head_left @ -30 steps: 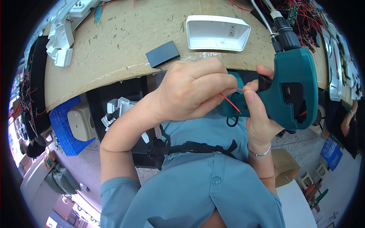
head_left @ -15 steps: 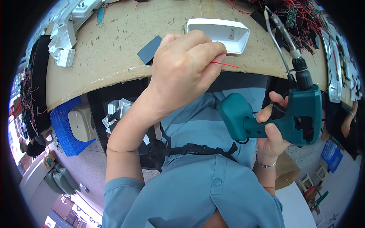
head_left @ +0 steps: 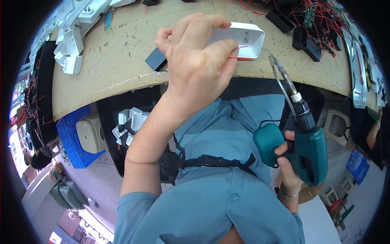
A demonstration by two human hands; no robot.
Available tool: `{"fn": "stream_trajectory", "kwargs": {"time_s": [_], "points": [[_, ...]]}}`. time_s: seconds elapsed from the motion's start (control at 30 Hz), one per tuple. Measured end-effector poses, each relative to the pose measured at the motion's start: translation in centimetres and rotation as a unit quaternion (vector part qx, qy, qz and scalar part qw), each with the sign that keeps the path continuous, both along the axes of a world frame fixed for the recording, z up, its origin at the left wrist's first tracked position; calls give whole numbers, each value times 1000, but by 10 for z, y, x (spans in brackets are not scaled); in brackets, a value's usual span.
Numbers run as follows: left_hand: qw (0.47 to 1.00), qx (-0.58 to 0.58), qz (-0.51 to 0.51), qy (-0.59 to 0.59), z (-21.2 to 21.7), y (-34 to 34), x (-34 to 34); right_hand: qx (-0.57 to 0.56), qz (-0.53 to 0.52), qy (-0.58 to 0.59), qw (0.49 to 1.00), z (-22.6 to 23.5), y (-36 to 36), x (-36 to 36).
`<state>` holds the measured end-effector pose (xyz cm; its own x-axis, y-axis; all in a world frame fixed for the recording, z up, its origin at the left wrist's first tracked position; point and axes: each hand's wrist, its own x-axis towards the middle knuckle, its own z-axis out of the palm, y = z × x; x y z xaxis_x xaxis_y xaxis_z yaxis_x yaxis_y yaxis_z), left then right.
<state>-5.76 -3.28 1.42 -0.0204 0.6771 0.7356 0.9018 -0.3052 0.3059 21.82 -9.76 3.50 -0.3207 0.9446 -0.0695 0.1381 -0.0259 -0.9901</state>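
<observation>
My left hand (head_left: 199,61) is raised over the table edge, thumb and a finger pinched on a thin red wire (head_left: 242,47) while other fingers reach up and forward. A white plastic housing (head_left: 255,40), shaped like an open box, lies partly hidden behind that hand. Just left of the wrist, a dark grey flat block (head_left: 156,59) rests on the table. My right hand (head_left: 289,166) grips the handle of a green soldering gun (head_left: 310,154) with a finger at its trigger. Its metal tip and thin feed tube point up toward the table, apart from the wire.
Black boxes (head_left: 306,44) and tangled red wires (head_left: 325,24) with circuit boards lie at the far right of the table. White plug housings (head_left: 73,65) are piled at the left. Below the table edge, a black bin (head_left: 115,156) holds white parts beside a beige stool (head_left: 90,136).
The soldering gun has come down and tilted, its tip now lower and further left. My left hand has shifted slightly up, its upper fingers spreading toward the white housing.
</observation>
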Motion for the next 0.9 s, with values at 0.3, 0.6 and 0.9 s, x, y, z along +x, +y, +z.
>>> {"fn": "stream_trajectory", "kwargs": {"time_s": [0.3,0.6,0.9], "points": [[1000,9,23,0,-4,5,0,55,57,-38,996,-1,-2,0],[998,-56,-23,-3,5,-5,1,5,-8,13,1000,2,-3,-6],[983,-126,-15,-131,11,-8,4,-1,20,6,1000,3,-3,-5]]}}
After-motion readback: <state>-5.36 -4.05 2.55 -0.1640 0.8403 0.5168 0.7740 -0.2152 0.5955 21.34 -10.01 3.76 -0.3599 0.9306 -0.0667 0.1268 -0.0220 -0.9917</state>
